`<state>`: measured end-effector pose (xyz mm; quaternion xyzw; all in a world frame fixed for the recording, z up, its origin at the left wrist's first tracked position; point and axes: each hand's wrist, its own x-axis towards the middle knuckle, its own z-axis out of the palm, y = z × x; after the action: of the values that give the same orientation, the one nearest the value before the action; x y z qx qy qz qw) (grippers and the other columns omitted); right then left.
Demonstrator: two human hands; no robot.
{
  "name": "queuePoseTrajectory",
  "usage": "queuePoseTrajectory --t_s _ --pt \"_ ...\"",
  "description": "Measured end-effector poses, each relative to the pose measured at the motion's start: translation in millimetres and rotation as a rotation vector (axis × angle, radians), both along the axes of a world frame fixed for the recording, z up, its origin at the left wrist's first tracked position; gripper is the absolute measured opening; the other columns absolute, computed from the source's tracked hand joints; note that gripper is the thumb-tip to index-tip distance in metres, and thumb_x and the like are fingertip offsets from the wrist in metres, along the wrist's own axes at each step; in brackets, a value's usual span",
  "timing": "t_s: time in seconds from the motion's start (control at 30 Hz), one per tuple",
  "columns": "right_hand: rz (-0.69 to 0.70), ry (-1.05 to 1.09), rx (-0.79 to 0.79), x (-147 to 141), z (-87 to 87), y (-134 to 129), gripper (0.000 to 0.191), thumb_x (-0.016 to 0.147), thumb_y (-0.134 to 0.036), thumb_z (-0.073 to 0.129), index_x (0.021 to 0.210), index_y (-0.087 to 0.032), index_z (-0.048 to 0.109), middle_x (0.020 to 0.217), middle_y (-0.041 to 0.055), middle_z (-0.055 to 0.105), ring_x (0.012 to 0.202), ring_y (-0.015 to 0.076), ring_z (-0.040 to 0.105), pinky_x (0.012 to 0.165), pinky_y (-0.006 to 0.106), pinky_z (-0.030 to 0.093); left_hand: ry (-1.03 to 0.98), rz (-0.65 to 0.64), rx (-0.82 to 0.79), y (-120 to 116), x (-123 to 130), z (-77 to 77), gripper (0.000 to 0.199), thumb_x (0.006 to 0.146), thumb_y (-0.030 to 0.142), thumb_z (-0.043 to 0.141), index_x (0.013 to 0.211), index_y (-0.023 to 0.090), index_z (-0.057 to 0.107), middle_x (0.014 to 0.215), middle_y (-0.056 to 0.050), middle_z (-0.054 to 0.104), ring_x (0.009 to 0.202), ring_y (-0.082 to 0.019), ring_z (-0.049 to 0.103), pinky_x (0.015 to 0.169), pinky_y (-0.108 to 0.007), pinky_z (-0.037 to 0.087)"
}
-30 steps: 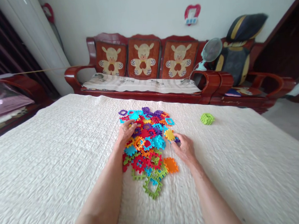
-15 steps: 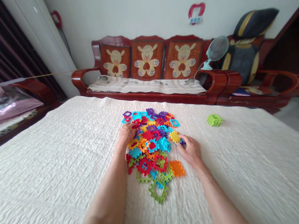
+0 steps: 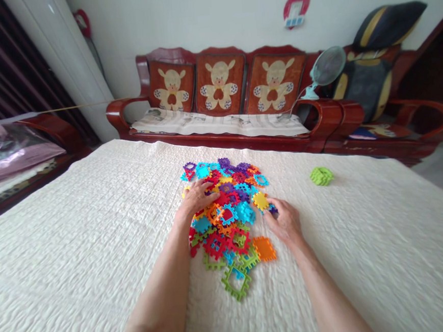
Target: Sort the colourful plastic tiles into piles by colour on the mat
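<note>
A heap of flat plastic interlocking tiles in red, blue, purple, orange, yellow and green lies in front of me. Over the heap's left side, my left hand rests with thumb and fingers apart, touching tiles and holding none that I can see. On the right edge, my right hand pinches a yellow tile between thumb and fingers. A purple-blue tile shows partly by its fingertips. Nearer to me are a solid orange tile and a green frame tile.
A bundle of green tiles sits apart on the right of the quilted white cover. Behind stands a wooden sofa with bear cushions. A small fan is on its right, and a chair stands beside it.
My left hand has shifted right over the heap, and its fingers have spread; a purple tile beside its fingers is now hidden. My right hand keeps the yellow tile. The view has turned slightly.
</note>
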<state>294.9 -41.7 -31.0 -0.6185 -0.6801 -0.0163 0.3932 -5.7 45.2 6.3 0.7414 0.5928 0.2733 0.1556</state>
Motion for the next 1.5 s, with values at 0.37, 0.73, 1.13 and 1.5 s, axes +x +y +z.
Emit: queuePoseTrajectory --t_s 0.37,0.73,1.13,1.5 --pt "0.006 0.002 0.008 0.0 0.8 1.3 0.034 0.08 -0.034 0.054 0.106 -0.019 0.068 0.104 0.012 0.074 0.095 0.0281 0.066 0.089 0.043 0.049 -0.066 0.121 0.104 -2.3 -15.5 -9.3 0.024 0.083 0.028 0.061 0.101 0.022 0.076 0.12 -0.008 0.067 0.115 -0.025 0.061 0.106 -0.038 0.048" --pt "0.011 0.01 0.008 -0.9 0.9 1.2 0.033 0.08 -0.032 0.054 0.107 -0.02 0.068 0.106 0.0119 0.074 0.097 0.0282 0.067 0.09 0.044 0.049 -0.104 0.071 0.213 -29.5 -15.6 -20.2 0.029 0.088 0.035 0.057 0.108 0.023 0.074 0.13 -0.01 0.063 0.123 -0.025 0.058 0.114 -0.041 0.044" --pt "0.154 0.141 0.027 -5.5 12.8 -2.9 0.026 0.083 -0.034 0.058 0.101 -0.021 0.071 0.11 0.0115 0.073 0.105 0.0261 0.067 0.097 0.041 0.051 -0.227 0.111 0.165 -19.3 -12.8 -14.2 0.03 0.086 0.04 0.056 0.095 0.021 0.077 0.121 -0.008 0.07 0.114 -0.025 0.064 0.108 -0.037 0.048" --pt "-0.115 0.339 0.045 -3.2 12.4 -9.5 0.023 0.08 -0.033 0.052 0.081 -0.02 0.07 0.085 0.0074 0.072 0.076 0.0202 0.065 0.076 0.033 0.054 -0.311 0.236 0.135 -24.4 -9.5 -9.5 0.029 0.087 0.034 0.051 0.093 0.02 0.076 0.118 -0.007 0.072 0.11 -0.022 0.065 0.102 -0.032 0.049"
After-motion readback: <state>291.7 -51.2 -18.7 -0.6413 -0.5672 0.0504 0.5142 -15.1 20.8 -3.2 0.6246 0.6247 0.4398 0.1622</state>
